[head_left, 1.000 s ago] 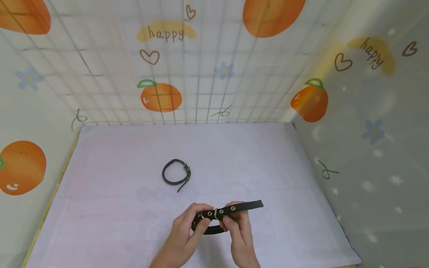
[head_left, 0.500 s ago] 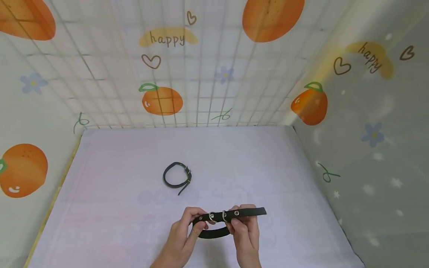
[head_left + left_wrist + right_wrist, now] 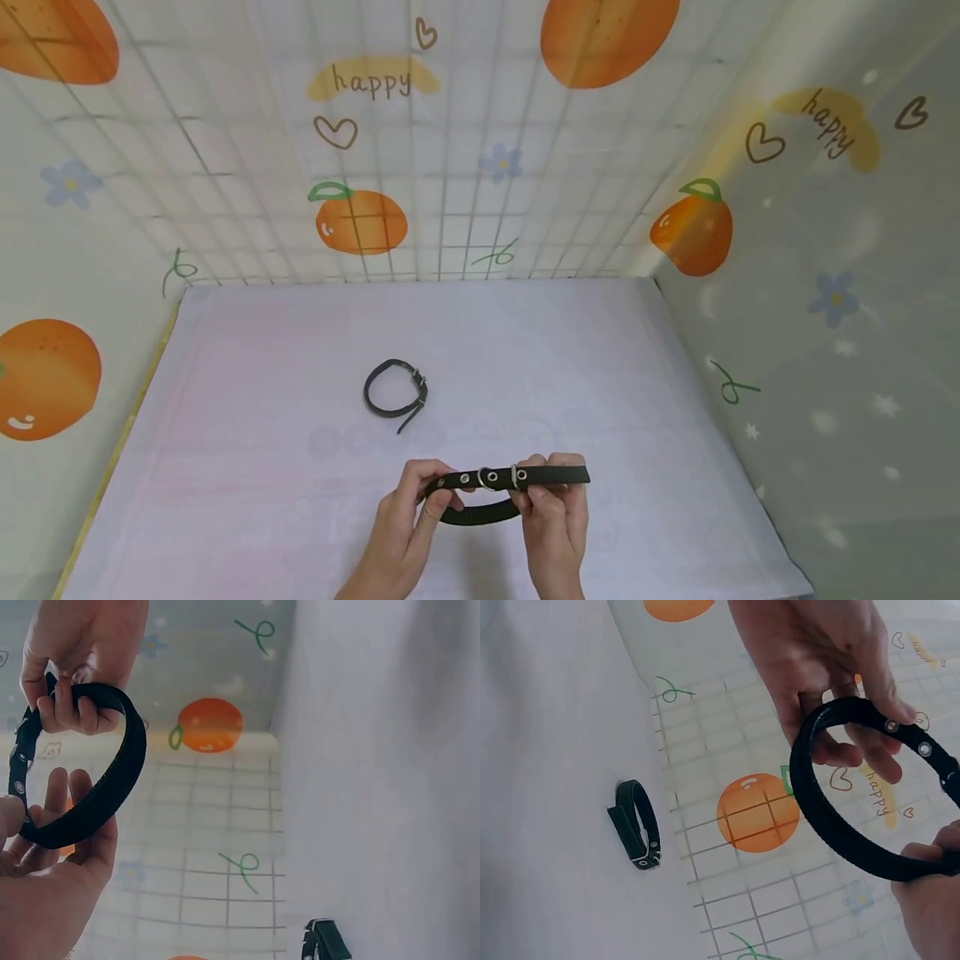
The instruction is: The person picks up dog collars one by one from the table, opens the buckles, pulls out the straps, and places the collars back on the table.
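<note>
A black buckled collar (image 3: pixel 555 475) with metal eyelets is raised above the table in the head view, bent into a loop. My left hand (image 3: pixel 397 525) pinches its left end, thumb in front and fingers behind. With its thumb and fingers, my right hand (image 3: pixel 555 525) grips the strap near a metal keeper; the flat tail sticks out to the right. A round metal ring sits on the strap between the hands. In the left wrist view the collar (image 3: pixel 127 769) appears as a wide loop. The right wrist view shows the left hand (image 3: pixel 817 660) at its upper side.
A second black collar (image 3: pixel 422 387), closed into a ring with its tail poking out, lies on the white-covered table (image 3: pixel 225 483) beyond the hands. Behind the table hangs a printed curtain (image 3: pixel 435 167) over a wire grid; more curtain flanks both sides.
The metal ring and keeper have slid rightward along the strap towards its tail. My right hand has shifted slightly right with them. The second collar stays put.
</note>
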The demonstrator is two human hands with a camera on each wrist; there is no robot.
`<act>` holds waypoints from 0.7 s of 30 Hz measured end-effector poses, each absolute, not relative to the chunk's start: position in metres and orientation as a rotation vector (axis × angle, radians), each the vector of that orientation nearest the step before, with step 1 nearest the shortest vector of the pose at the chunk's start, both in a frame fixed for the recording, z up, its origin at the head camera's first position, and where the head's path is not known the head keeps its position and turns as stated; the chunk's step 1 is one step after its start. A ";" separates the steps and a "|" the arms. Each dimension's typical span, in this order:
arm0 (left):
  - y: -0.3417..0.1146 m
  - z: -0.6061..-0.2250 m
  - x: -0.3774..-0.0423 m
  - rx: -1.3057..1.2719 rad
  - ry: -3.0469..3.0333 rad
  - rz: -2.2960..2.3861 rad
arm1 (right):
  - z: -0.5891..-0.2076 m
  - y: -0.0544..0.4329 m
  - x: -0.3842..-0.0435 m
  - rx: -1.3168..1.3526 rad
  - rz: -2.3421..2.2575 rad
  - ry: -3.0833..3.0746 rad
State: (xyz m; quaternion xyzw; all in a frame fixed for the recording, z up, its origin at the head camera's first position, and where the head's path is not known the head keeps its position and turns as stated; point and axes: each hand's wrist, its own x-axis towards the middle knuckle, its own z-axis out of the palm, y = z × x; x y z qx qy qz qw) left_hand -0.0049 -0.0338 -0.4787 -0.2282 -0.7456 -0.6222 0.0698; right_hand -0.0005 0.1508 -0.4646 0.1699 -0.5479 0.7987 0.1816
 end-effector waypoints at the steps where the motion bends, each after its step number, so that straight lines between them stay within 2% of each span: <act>1: -0.034 -0.478 -0.005 -0.683 -2.234 -1.888 | -0.464 0.151 -0.001 0.481 2.256 -1.545; 8: -0.040 -0.480 -0.009 -0.761 -2.025 -2.090 | -0.462 0.155 -0.003 0.588 2.393 -1.489; 14: -0.045 -0.479 -0.010 -0.786 -1.907 -2.283 | -0.457 0.158 -0.001 0.556 2.497 -1.480; 21: -0.050 -0.477 -0.010 -0.618 -1.981 -2.280 | -0.453 0.159 0.000 0.465 2.642 -1.323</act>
